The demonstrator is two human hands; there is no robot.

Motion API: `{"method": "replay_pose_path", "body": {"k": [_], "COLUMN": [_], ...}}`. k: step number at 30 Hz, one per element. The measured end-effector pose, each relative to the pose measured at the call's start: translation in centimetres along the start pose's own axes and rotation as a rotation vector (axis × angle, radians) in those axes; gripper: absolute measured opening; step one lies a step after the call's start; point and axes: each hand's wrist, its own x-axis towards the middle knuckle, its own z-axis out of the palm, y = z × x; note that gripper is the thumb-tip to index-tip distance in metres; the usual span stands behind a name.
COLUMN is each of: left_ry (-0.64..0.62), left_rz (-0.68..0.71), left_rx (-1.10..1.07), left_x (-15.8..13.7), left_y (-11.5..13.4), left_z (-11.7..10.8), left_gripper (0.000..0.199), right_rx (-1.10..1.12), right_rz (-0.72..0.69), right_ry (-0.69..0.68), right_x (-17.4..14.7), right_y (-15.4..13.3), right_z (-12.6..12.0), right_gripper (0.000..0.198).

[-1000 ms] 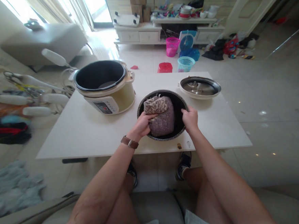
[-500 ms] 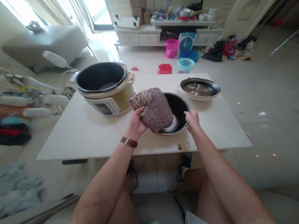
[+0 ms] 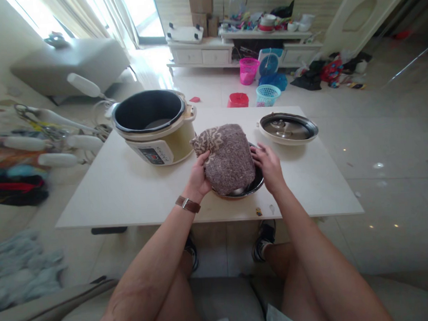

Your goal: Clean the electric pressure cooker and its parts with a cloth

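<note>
My left hand [image 3: 199, 177] is closed on the left edge of a folded brown patterned cloth [image 3: 230, 159], its thumb lying on top. The cloth hangs over a dark round inner pot [image 3: 259, 178] and hides most of it. My right hand [image 3: 269, 166] is at the cloth's right edge with its fingers bent and apart; I cannot tell whether the fingertips press on the cloth or the pot rim. To the left stands a cream electric cooker [image 3: 169, 146] with its top uncovered. Its round lid [image 3: 288, 127] lies upturned at the back right.
Everything stands on a white table [image 3: 103, 202]. Two small stickers [image 3: 259, 211] are near its front edge. White-handled rods [image 3: 80, 85] stick out at the left. Beyond the table are a red stool [image 3: 238, 99], a blue basket [image 3: 268, 94] and a pink basket [image 3: 249, 71].
My right hand has let go of the pot's right rim and moved left to the cloth's edge. The cloth has shifted slightly right, covering more of the pot.
</note>
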Motion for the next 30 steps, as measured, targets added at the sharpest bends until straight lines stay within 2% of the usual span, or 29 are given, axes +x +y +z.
{"method": "replay_pose_path", "body": {"k": [3,5,9,12,14,16,18,20,22,25,27,30], "left_ry": [0.010,0.056,0.171,0.376,0.545,0.597,0.497,0.372,0.329,0.340,0.312,0.229], "left_rz": [0.042,0.154,0.546,0.760,0.747,0.587,0.378,0.262,0.268,0.350,0.400,0.461], "left_rx": [0.119,0.220,0.592,0.850,0.914,0.893,0.796,0.680,0.595,0.538,0.529,0.514], "left_x": [0.0,0.0,0.3,1.0,1.8,2.6,3.3,3.7,3.9,3.5,3.0,1.9], "left_y": [-0.5,-0.6,0.2,1.1,1.1,0.7,0.1,-0.4,-0.9,-1.3,-1.7,-2.3], "left_z": [0.2,0.3,-0.3,-1.8,-3.0,-4.1,-4.9,-5.1,-4.9,-3.9,-3.0,-1.6], "left_gripper": [0.035,0.036,0.030,0.024,0.033,0.042,0.041,0.041,0.046,0.050,0.049,0.045], "right_rx": [0.317,0.389,0.408,0.448,0.479,0.463,0.376,0.208,-0.036,-0.389,-0.533,-0.616], "right_rz": [0.349,0.468,0.528,0.492,0.426,0.340,0.237,0.124,0.027,-0.074,-0.084,-0.013], "right_ry": [-0.274,-0.360,-0.370,-0.298,-0.203,-0.093,0.006,0.068,0.079,0.012,-0.050,-0.150], "right_x": [-1.2,-1.7,-1.6,-1.0,-0.4,0.1,0.6,0.8,0.8,0.2,-0.5,-1.4], "right_y": [-0.9,-0.9,-0.5,-0.3,-0.3,-0.1,0.2,0.6,0.8,0.7,0.7,1.1], "right_z": [0.9,1.0,0.3,0.0,0.0,0.0,0.0,0.0,0.0,0.3,0.8,1.9], "right_gripper": [0.045,0.038,0.030,0.027,0.027,0.029,0.031,0.031,0.029,0.026,0.028,0.030]}}
